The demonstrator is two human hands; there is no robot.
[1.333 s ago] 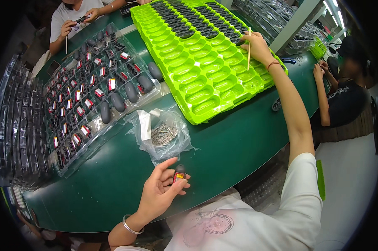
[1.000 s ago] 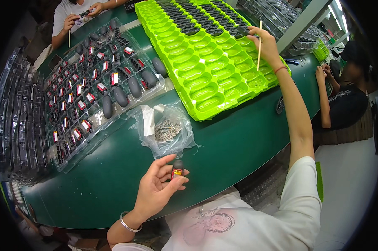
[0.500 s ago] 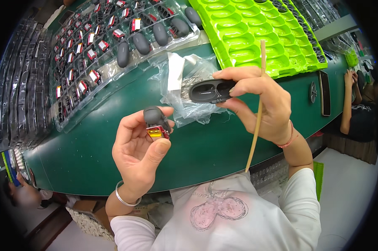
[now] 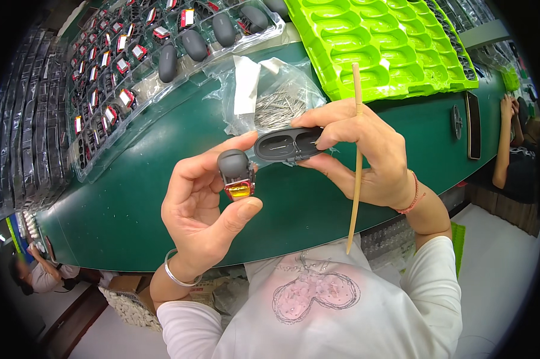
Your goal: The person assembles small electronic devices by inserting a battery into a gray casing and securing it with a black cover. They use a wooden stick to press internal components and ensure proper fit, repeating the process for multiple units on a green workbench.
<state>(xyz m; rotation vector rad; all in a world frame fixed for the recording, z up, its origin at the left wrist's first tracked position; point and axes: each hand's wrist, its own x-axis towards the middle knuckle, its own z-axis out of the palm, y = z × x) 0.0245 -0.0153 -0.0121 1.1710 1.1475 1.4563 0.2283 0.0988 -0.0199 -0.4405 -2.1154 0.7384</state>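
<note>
Between the fingers and thumb of my left hand is a small dark-grey earbud case core, with red edging and a shiny yellow part at its lower end. My right hand pinches a dark oval case shell, its two hollows facing me. A thin wooden stick is also tucked in the right hand, sticking out above and below it. The shell's left end is close to my left fingertips. Just behind it lies a clear plastic bag of thin metal pins.
A clear tray of grey cases and red-and-white parts fills the back left. A bright green moulded tray lies at the back right, near a phone and a dark round part. Stacked black trays stand at far left. Other people sit at both sides.
Both hands have drawn closer together. The shell has moved left and slightly down, and the core right. More of the metal pins show behind the shell.
</note>
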